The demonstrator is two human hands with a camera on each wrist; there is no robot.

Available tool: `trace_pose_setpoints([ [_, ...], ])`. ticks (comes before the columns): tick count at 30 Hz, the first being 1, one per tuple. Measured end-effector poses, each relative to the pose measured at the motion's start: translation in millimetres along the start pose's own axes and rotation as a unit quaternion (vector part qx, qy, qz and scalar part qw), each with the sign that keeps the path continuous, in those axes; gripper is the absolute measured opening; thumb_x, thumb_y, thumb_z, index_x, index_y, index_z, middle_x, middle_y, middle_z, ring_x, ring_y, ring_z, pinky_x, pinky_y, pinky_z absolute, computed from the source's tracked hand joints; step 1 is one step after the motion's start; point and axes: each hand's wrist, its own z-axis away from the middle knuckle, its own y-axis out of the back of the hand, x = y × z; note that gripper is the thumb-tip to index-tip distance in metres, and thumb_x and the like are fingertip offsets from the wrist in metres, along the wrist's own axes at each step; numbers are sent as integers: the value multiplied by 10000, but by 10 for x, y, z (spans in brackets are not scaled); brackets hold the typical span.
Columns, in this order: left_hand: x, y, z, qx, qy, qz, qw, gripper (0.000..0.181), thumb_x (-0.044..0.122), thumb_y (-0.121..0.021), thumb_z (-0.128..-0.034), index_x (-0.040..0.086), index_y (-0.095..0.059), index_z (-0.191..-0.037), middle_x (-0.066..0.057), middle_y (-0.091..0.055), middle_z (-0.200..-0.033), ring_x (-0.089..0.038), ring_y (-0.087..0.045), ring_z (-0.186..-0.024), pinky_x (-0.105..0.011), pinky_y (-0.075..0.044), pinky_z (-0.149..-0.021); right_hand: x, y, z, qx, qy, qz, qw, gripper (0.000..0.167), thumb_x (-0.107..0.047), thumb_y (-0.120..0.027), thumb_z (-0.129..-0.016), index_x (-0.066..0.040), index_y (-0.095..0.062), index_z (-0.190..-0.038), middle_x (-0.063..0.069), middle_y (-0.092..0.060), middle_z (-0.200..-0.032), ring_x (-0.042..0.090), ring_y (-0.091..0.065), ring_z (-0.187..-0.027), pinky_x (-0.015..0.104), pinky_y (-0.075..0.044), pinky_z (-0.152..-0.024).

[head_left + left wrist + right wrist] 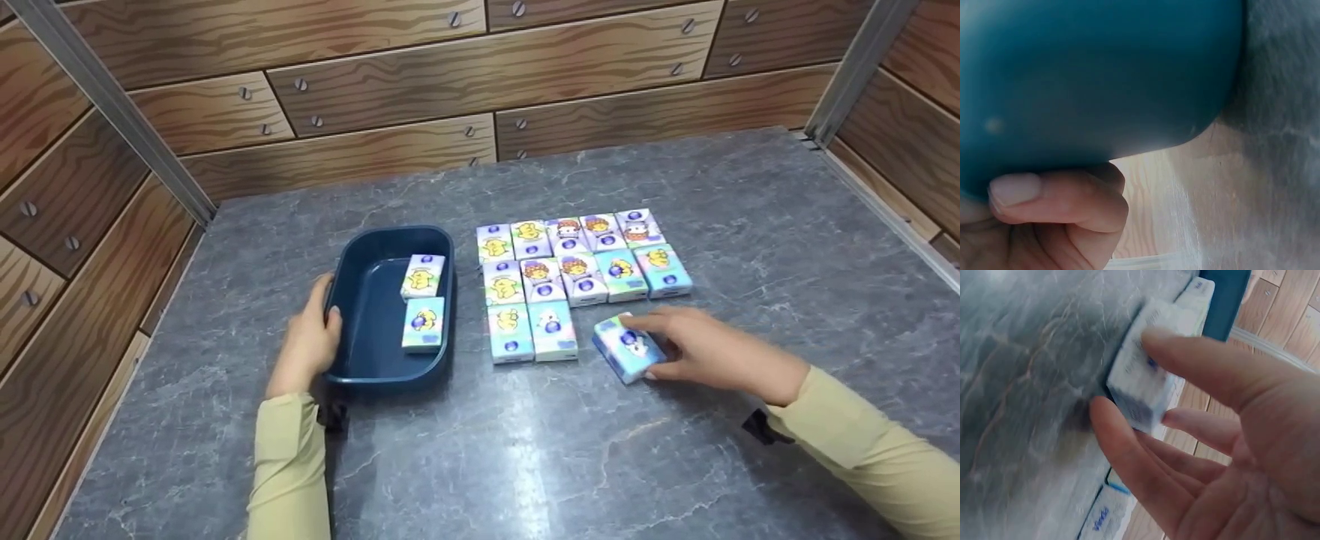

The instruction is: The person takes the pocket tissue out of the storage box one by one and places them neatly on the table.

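Observation:
A blue plastic bin (390,381) stands left of centre, with two pocket tissue packs inside: a purple pack (422,277) and a blue-green pack (424,324) along its right wall. My left hand (306,341) grips the bin's left side. The left wrist view shows its curled fingers (1067,197) against the bin wall. Between thumb and fingers, my right hand (709,352) pinches a blue tissue pack (628,347), tilted, just right of the front row. In the right wrist view, the thumb lies over the held pack (1140,371), which is partly blurred.
Several cartoon-printed tissue packs (574,277) lie close together in three rows right of the bin; the front row has two packs. They rest on a grey marbled tabletop (600,465). Wood-patterned panels (480,82) with metal corner posts close off the back and sides.

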Motion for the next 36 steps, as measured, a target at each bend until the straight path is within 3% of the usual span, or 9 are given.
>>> trace_pose_setpoints([
  [4, -1, -2, -8, 71, -86, 34, 9999, 529, 141, -376, -1015, 118, -218, -1520, -329, -590, -939, -311, -519, -587, -487, -439, -682, -47, -29, -87, 265, 126, -94, 9995, 548, -158, -783, -806, -26, -565, -1292, 23, -623, -981, 100, -479, -681, 282, -417, -604],
  [6, 1, -2, -10, 78, -95, 38, 9999, 530, 144, -376, -1015, 124, -217, -1521, -332, -589, -929, -324, -524, -591, -493, -440, -685, -74, -38, -134, 318, 93, -112, 9994, 468, -160, -784, -804, -68, -585, -1217, -20, -586, -859, 100, -481, -650, 277, -421, -571],
  [11, 8, -6, -8, 145, -138, 28, 9998, 524, 144, -382, -1012, 118, -236, -1514, -362, -582, -1011, -375, -565, -681, -513, -447, -721, -115, -40, -230, 313, 43, -4, 9995, 315, -140, -749, -826, -146, -574, -1087, -37, -536, -750, 102, -457, -609, 284, -409, -536],
  [18, 23, -7, -21, -74, -39, 76, 9999, 531, 161, -347, -1026, 139, -185, -1531, -328, -584, -887, -319, -516, -563, -458, -439, -648, -108, -36, -299, 382, 177, -77, 9991, 234, -96, -752, -821, -151, -566, -951, -38, -522, -725, 109, -453, -609, 301, -406, -552],
  [21, 22, -5, -27, -42, -61, 53, 10000, 527, 154, -362, -1022, 125, -205, -1524, -327, -592, -1014, -309, -532, -612, -476, -438, -691, -111, -34, -314, 352, 151, -62, 9992, 220, -112, -759, -822, -159, -557, -895, -52, -520, -716, 106, -461, -614, 304, -409, -562],
  [25, 12, -10, -24, -53, 1, 45, 10000, 528, 157, -363, -1023, 133, -203, -1526, -299, -590, -903, -323, -527, -612, -481, -435, -696, -119, -30, -330, 298, 141, -17, 9995, 211, -130, -759, -825, -161, -557, -877, -60, -519, -709, 104, -464, -616, 307, -409, -570],
  [27, 2, -14, -21, -24, -7, 63, 10000, 527, 155, -364, -1021, 131, -209, -1524, -314, -593, -938, -352, -553, -656, -493, -440, -713, -122, -30, -339, 272, 135, -2, 9995, 210, -136, -759, -826, -159, -556, -873, -58, -516, -707, 104, -460, -615, 308, -405, -571],
  [32, -27, -23, -10, 52, -52, 111, 9999, 524, 144, -370, -1015, 121, -224, -1518, -373, -510, -1228, -438, -591, -876, -544, -439, -797, -127, -36, -363, 239, 134, 19, 9996, 215, -142, -761, -824, -155, -550, -860, -52, -508, -698, 106, -447, -612, 309, -396, -567],
  [36, -39, -24, -6, 77, -28, 93, 9999, 522, 150, -371, -1015, 126, -228, -1517, -375, -537, -1173, -423, -589, -812, -535, -445, -772, -135, -46, -376, 246, 185, 76, 9995, 222, -144, -762, -824, -154, -542, -852, -52, -499, -689, 106, -439, -603, 312, -388, -565],
])
